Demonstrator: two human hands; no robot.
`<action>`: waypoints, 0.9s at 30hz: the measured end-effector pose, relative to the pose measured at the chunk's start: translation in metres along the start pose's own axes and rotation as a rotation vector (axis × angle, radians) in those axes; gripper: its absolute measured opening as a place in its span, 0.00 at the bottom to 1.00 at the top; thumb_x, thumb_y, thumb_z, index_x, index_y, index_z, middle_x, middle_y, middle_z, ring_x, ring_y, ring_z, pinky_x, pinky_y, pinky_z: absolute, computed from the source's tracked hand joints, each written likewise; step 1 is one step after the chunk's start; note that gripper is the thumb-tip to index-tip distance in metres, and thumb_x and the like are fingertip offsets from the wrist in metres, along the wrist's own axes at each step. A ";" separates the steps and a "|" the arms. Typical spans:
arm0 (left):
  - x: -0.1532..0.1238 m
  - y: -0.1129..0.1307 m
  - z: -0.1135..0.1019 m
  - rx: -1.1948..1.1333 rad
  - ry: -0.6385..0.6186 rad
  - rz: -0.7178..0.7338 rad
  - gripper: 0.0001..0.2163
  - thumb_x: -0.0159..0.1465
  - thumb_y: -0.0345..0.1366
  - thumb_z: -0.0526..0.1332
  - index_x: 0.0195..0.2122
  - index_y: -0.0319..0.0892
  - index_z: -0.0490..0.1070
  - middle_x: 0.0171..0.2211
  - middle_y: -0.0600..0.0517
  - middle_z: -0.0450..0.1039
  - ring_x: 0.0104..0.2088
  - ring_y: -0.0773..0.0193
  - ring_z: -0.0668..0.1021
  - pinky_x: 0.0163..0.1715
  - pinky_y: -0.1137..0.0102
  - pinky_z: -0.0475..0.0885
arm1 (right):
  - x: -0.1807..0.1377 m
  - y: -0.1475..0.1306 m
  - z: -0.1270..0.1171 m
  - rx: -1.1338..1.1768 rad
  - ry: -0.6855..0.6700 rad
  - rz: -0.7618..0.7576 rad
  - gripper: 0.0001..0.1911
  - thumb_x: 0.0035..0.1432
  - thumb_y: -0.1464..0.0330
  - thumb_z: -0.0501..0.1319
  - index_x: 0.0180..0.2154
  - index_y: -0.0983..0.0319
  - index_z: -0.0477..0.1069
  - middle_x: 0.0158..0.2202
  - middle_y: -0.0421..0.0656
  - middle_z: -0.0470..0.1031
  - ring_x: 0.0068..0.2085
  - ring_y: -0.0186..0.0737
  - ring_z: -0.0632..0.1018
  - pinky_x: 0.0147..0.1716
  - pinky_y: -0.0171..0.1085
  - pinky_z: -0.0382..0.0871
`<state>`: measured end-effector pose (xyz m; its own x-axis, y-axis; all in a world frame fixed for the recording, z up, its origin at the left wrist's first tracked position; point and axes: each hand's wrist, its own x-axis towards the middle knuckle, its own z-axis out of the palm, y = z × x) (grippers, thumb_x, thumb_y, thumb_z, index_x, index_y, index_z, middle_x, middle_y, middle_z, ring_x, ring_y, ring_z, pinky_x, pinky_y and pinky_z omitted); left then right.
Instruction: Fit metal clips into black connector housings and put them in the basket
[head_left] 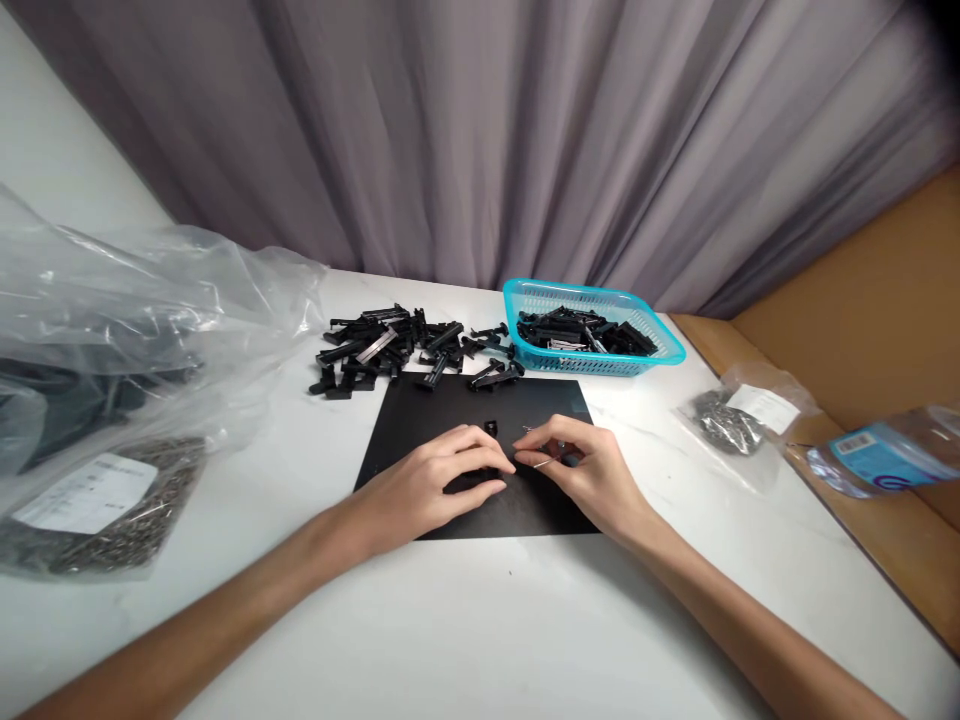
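My left hand (435, 472) is curled over the black mat (480, 523), its fingers closed round a black plastic part (491, 428). Only an end of that part shows beyond the fingers; the rest is hidden beneath them or blends into the mat. Close by on the right, my right hand (589, 465) pinches a thin metal pin (541, 463) between thumb and fingertips. More thin metal shows near its index finger, too small to make out. The fingertips of both hands are a short gap apart.
A pile of black plastic parts (375, 345) lies behind the mat, some overlapping its far edge. Similar parts fill a blue basket (600, 362). Bags of small metal pieces lie left (161, 500) and right (727, 422). A plastic bottle (885, 455) is at far right.
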<state>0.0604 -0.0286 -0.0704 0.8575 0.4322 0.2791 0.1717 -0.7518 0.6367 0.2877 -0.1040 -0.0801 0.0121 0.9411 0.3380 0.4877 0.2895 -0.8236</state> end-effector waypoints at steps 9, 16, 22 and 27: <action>0.001 0.001 -0.001 0.109 0.031 0.014 0.18 0.68 0.35 0.66 0.59 0.49 0.71 0.55 0.48 0.72 0.56 0.57 0.77 0.57 0.64 0.74 | 0.002 0.001 -0.006 0.017 -0.106 -0.017 0.07 0.65 0.71 0.66 0.41 0.57 0.84 0.40 0.44 0.83 0.39 0.41 0.81 0.35 0.38 0.71; 0.002 -0.006 -0.001 0.163 0.037 -0.075 0.32 0.64 0.45 0.69 0.68 0.52 0.61 0.63 0.47 0.70 0.63 0.48 0.70 0.64 0.52 0.67 | -0.002 -0.006 -0.006 -0.101 -0.099 -0.061 0.10 0.69 0.66 0.62 0.46 0.59 0.82 0.36 0.44 0.80 0.31 0.37 0.75 0.30 0.36 0.69; 0.001 -0.001 0.001 0.125 0.110 -0.106 0.30 0.59 0.46 0.73 0.61 0.47 0.68 0.55 0.46 0.75 0.58 0.48 0.73 0.59 0.52 0.72 | -0.003 -0.003 -0.007 -0.092 -0.023 0.006 0.06 0.66 0.66 0.66 0.43 0.60 0.81 0.32 0.41 0.80 0.30 0.37 0.77 0.29 0.36 0.69; 0.001 0.008 0.004 0.071 0.160 -0.077 0.31 0.57 0.39 0.73 0.61 0.46 0.66 0.56 0.46 0.74 0.58 0.51 0.75 0.60 0.56 0.73 | -0.003 -0.010 -0.009 -0.029 0.050 0.012 0.06 0.66 0.65 0.65 0.40 0.59 0.80 0.36 0.42 0.83 0.31 0.38 0.78 0.30 0.37 0.69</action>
<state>0.0644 -0.0363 -0.0685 0.7532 0.5596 0.3458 0.2728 -0.7440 0.6100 0.2909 -0.1111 -0.0691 0.0616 0.9344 0.3508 0.5125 0.2720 -0.8145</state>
